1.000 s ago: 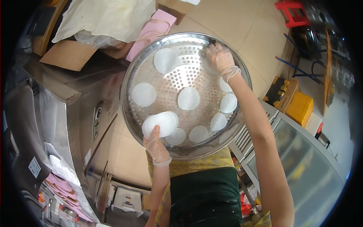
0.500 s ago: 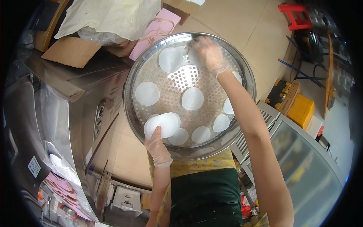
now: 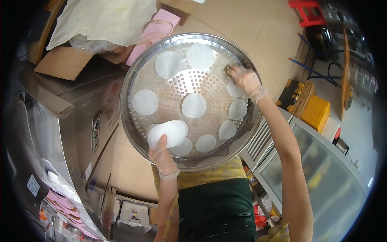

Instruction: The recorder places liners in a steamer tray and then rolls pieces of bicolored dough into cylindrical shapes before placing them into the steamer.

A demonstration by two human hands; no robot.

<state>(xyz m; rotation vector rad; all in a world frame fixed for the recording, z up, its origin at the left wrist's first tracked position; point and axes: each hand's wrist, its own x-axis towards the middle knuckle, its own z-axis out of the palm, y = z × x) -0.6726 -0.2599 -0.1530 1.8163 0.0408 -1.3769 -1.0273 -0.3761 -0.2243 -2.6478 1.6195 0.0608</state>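
Observation:
In transparent gloves, my left hand [image 3: 160,155] is closed on a stack of white round sheets [image 3: 171,130], its thumb on top, at the lower left of a round perforated steel tray [image 3: 126,101]. Several single white discs [image 3: 193,105] lie spread on the tray's holed surface. My right hand [image 3: 245,82] is at the upper right inside the rim, above a partly covered disc [image 3: 234,90], with its fingers curled down toward the tray; whatever is at its fingertips is hidden.
A steel appliance [image 3: 80,125] stands at the left, with cardboard [image 3: 62,60], a pink bag [image 3: 153,28] and cream cloth [image 3: 100,18] at upper left. A red stool [image 3: 304,12], blue-legged furniture [image 3: 314,70], yellow box [image 3: 316,113] and glass-topped unit [image 3: 318,173] are at the right.
Since half a second ago my right hand has moved right and down from the top of the tray, uncovering a disc there. My left hand still holds the stack.

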